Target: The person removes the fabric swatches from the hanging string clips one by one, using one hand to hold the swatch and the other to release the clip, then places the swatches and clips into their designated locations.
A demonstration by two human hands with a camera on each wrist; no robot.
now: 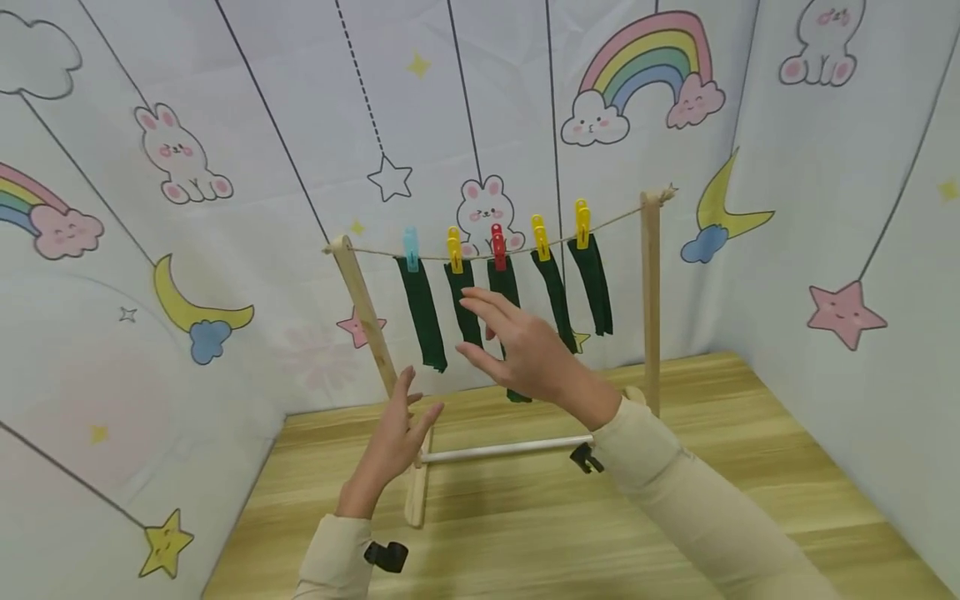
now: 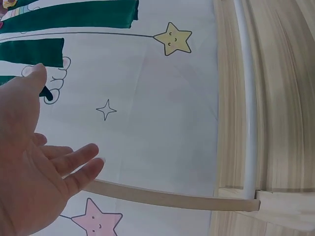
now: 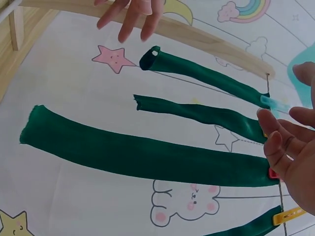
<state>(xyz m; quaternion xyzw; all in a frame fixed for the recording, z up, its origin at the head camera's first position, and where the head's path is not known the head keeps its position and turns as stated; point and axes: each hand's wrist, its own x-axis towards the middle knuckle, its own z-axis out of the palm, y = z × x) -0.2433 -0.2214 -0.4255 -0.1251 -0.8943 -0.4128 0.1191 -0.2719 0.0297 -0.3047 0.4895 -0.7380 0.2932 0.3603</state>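
Note:
Several dark green fabric strips hang in a row from a thin string (image 1: 622,218), each under a clothespin. From left, the first strip (image 1: 422,317) hangs from a light blue clothespin (image 1: 411,250), the second from a yellow clothespin (image 1: 454,252). A red clothespin (image 1: 498,248) holds the middle, longest strip (image 3: 147,152); yellow ones hold the other two. My right hand (image 1: 532,354), fingers loosely bent and holding nothing, is in front of the middle strip and hides part of it. Lower left, my left hand (image 1: 393,437) is raised with spread fingers, empty, near the left post.
Two wooden posts, left (image 1: 366,321) and right (image 1: 650,300), carry the string. A white rod (image 1: 510,448) joins the stand low down, above the wood-grain tabletop (image 1: 525,525). Behind and at the sides hangs a white printed cloth (image 1: 285,100) with rabbits, stars and rainbows.

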